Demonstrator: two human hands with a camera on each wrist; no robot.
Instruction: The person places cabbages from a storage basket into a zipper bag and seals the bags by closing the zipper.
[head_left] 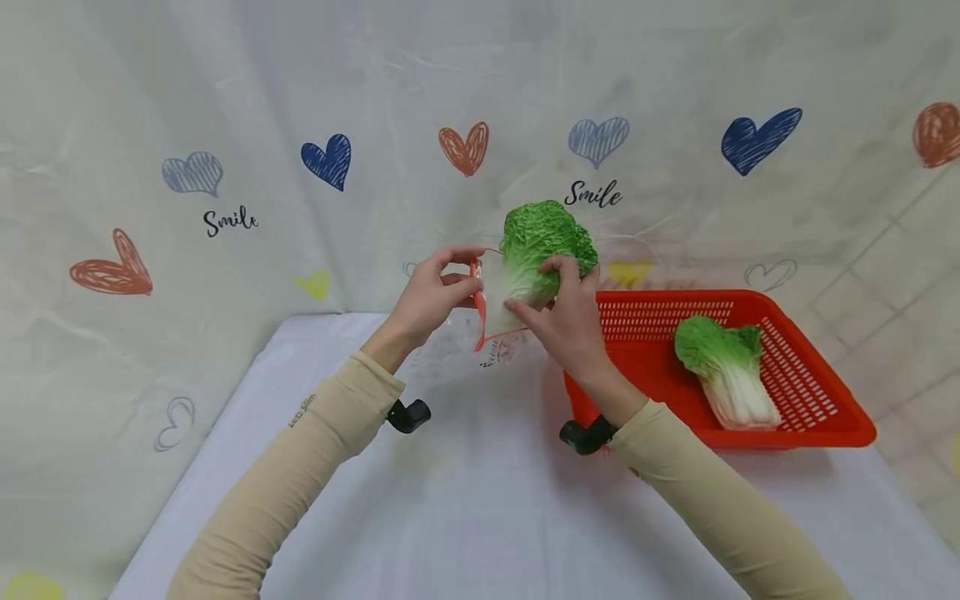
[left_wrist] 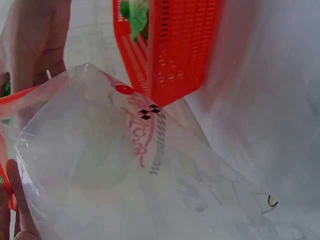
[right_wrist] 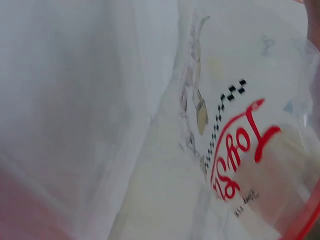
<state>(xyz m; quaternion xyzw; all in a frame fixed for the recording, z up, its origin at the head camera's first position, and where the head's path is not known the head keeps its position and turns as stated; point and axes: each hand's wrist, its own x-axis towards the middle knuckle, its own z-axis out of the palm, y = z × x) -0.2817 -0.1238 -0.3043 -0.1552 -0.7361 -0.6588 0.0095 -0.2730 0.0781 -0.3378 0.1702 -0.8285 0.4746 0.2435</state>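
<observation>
The left hand (head_left: 429,298) pinches a red-rimmed bag (left_wrist: 100,155); the right hand (head_left: 573,323) grips a cabbage (head_left: 536,237) at the bag's mouth.

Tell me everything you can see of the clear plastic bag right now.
The clear plastic bag looks thin and creased, with a red-edged mouth, red lettering and black checks. It is held up over the white table, mouth open, the left hand pinching its red edge. The right hand holds a napa cabbage at the mouth; how far inside is unclear.
</observation>
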